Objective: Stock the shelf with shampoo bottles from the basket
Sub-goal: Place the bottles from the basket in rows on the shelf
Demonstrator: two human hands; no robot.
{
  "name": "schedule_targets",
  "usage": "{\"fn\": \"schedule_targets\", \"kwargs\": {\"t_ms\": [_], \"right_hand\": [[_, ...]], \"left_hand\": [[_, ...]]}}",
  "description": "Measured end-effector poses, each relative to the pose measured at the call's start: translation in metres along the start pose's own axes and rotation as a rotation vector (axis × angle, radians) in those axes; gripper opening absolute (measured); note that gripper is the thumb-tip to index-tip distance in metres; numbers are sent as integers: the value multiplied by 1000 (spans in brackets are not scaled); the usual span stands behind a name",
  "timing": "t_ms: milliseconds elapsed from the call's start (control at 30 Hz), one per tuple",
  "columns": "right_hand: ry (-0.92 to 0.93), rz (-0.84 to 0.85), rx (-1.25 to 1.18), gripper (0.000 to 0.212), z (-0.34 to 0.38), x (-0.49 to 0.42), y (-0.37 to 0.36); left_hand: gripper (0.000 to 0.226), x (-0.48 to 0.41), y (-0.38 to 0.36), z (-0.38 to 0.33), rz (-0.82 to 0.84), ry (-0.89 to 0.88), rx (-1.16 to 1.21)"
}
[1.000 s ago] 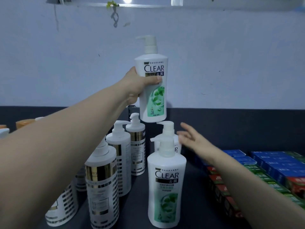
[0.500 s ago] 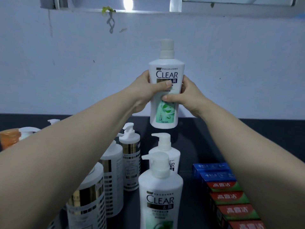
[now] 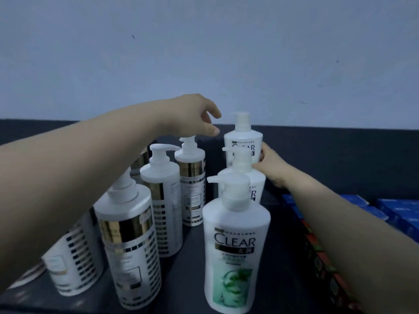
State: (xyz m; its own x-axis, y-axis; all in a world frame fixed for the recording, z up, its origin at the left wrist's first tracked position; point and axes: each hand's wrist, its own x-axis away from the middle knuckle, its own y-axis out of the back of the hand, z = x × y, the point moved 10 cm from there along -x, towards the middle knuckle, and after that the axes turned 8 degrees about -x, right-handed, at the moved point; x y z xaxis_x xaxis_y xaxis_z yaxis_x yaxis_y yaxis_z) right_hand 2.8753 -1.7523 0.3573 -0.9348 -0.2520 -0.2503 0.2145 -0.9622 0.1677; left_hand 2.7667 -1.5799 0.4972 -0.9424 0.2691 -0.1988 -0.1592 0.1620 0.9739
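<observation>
Three white CLEAR shampoo bottles with pump tops stand in a row running back along the dark shelf: a front bottle, a middle bottle and a back bottle. The back bottle stands upright on the shelf near the wall. My right hand holds its right side, with the fingers curled round behind it. My left hand hovers just left of that bottle's pump, fingers loose, holding nothing. The basket is out of view.
Several white bottles with gold bands stand in a row left of the CLEAR bottles. Blue boxes and red-green boxes are stacked on the right of the shelf. A pale wall rises behind it.
The bottle held up in both hands has come down and now stands at the back of the CLEAR row. My left hand has let go of it; my right hand remains on it.
</observation>
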Motion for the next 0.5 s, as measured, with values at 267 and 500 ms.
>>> {"fn": "schedule_targets", "kwargs": {"t_ms": [267,500], "right_hand": [[-48,70,-27,39,-29,15,-22],[-38,175,83,42,-30,21,-35]], "left_hand": [[44,-3,-18,0,132,-70,-175],[43,8,-4,-6,59,-36,-68]]}}
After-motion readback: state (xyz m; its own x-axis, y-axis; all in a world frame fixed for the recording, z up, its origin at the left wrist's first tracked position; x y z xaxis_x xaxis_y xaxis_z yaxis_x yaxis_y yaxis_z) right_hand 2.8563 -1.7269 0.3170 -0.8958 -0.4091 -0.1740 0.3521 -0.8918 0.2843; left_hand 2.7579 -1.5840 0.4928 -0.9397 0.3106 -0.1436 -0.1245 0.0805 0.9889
